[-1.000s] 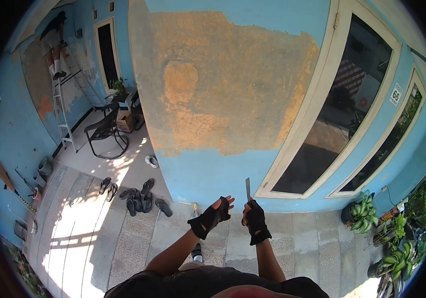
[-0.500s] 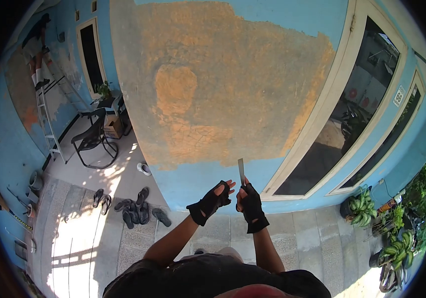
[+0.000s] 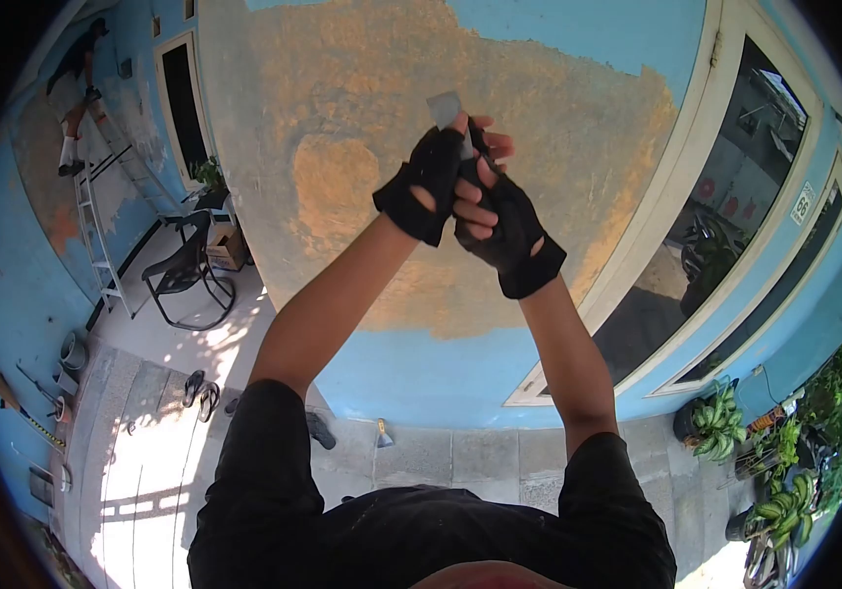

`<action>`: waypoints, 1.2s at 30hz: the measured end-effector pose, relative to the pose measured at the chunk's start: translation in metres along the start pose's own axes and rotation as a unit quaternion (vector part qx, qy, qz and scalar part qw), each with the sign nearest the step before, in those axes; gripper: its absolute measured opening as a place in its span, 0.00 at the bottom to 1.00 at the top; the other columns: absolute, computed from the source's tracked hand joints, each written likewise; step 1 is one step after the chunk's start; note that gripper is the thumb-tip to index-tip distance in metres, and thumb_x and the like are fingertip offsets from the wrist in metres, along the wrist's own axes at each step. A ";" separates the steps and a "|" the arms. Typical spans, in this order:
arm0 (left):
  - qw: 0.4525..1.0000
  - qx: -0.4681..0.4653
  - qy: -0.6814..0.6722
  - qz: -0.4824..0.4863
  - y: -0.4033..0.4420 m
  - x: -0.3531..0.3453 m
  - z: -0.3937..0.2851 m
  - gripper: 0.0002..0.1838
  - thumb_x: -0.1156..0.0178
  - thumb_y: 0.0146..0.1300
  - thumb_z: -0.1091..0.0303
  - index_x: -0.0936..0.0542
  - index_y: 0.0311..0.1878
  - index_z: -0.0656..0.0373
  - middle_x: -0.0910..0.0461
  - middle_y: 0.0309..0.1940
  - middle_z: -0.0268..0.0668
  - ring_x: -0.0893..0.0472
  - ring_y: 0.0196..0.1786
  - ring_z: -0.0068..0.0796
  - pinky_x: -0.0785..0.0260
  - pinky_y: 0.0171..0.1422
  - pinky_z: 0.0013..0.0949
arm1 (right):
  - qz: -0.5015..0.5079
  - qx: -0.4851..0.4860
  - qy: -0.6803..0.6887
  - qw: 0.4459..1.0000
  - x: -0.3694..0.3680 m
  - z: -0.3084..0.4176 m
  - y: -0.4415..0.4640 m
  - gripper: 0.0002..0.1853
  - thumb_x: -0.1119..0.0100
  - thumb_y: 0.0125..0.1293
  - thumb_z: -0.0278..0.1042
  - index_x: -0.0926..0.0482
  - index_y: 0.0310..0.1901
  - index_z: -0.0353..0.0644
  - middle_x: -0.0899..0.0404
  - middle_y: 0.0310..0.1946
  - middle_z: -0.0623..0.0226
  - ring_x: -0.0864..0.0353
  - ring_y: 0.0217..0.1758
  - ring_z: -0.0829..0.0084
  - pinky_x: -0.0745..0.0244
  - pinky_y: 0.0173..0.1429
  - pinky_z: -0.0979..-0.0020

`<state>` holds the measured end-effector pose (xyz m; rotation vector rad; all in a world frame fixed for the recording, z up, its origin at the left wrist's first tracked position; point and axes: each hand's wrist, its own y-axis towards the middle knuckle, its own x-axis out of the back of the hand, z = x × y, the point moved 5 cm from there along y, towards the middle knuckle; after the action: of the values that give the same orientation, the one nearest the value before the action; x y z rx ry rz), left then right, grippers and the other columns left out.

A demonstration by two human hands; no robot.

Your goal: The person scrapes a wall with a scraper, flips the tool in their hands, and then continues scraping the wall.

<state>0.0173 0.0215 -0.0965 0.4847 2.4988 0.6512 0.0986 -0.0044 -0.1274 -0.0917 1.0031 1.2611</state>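
My right hand [image 3: 509,226], in a black fingerless glove, is closed round the handle of a putty knife. The knife's flat, greyish blade [image 3: 444,108] points up in front of the wall. My left hand [image 3: 431,177], gloved the same way, closes on the knife near the base of the blade, its fingertips behind it. Part of the handle is hidden by both hands. Behind them stands a wall with a bare grey and orange patch [image 3: 558,167] where the blue paint is gone.
A second scraper [image 3: 385,434] lies on the paving beside a sandal [image 3: 320,430]. At right are a glazed door [image 3: 637,314] and potted plants [image 3: 720,422]. To the left stand a black chair [image 3: 181,270] and a ladder [image 3: 97,236] with a person [image 3: 73,79] on it.
Both hands have risen from low near the wall's bottom to the middle of the patch. My left hand has come onto the putty knife. The scraper on the paving has come into view.
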 end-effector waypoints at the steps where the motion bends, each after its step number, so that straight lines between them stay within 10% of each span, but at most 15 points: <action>1: 1.000 -0.001 0.017 -0.020 0.020 0.001 -0.012 0.28 0.54 0.73 0.45 0.31 0.59 0.63 0.22 0.48 0.45 0.21 0.51 0.41 0.25 0.57 0.44 | 0.028 -0.006 0.041 0.999 0.004 0.018 0.018 0.11 0.55 0.76 0.45 0.29 0.53 0.54 0.29 0.28 0.71 0.32 0.19 0.80 0.35 0.18 0.79; 10: 0.951 0.082 0.130 -0.269 0.064 -0.008 -0.066 0.19 0.53 0.67 0.45 0.23 0.42 0.50 0.22 0.30 0.33 0.27 0.13 0.31 0.30 0.12 0.38 | -0.028 0.016 0.017 0.999 -0.010 0.076 0.078 0.06 0.55 0.76 0.37 0.26 0.43 0.59 0.32 0.23 0.73 0.37 0.16 0.81 0.41 0.17 0.80; 36: 0.976 0.010 0.126 -0.180 0.108 0.030 -0.066 0.18 0.52 0.70 0.51 0.23 0.40 0.56 0.20 0.33 0.33 0.20 0.32 0.25 0.23 0.31 0.27 | 0.000 0.065 0.026 0.998 -0.015 0.073 0.084 0.10 0.54 0.75 0.34 0.26 0.52 0.57 0.34 0.22 0.73 0.38 0.16 0.83 0.43 0.18 0.80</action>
<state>-0.0214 0.1004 -0.0008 -0.0550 2.7320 0.5715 0.0727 0.0559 -0.0368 -0.0234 1.1284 1.1953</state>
